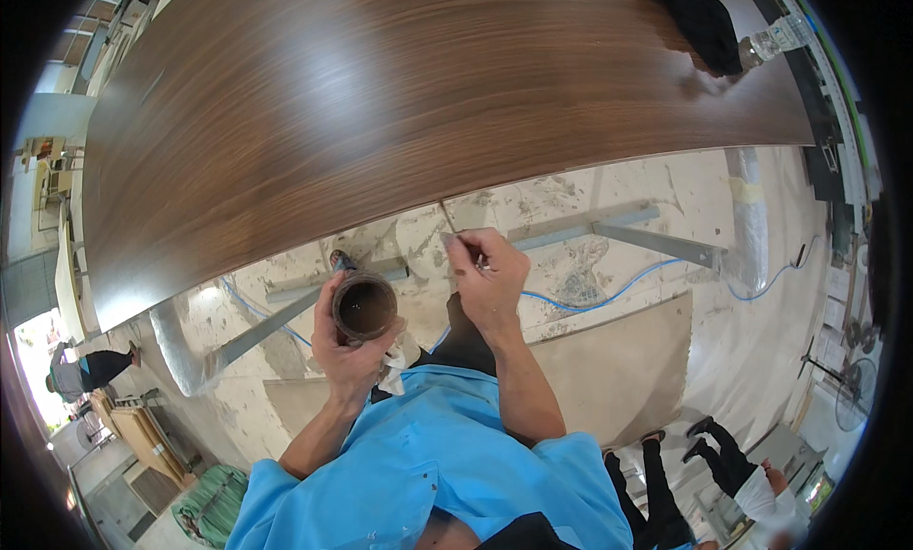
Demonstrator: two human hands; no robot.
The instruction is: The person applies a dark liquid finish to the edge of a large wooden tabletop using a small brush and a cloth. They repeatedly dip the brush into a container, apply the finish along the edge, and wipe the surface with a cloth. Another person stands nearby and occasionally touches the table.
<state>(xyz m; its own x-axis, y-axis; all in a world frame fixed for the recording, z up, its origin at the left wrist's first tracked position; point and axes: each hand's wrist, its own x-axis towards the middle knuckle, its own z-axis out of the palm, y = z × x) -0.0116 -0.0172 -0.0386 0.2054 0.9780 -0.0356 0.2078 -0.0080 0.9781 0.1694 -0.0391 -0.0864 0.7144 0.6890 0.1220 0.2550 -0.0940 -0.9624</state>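
A round, dark container [353, 294] with brown contents and a stained rim is in my left hand [348, 363], fingers wrapped round its sides. A crumpled white cloth or tissue [391, 373] hangs by the heel of that hand. My right hand [495, 280] pinches a thin stick-like tool [448, 217], perhaps a fine brush. Its far end reaches the near edge of a large brown wood-grain panel [380, 103]. Whether the tip touches the edge, I cannot tell.
A co-worker's black sleeve [704, 27] crosses the panel's far right, beside a clear plastic bottle [782, 38]. Below are metal support legs [656, 244], a blue hose [609, 303] and a flat board [628, 360]. Other people [732, 464] stand behind at right.
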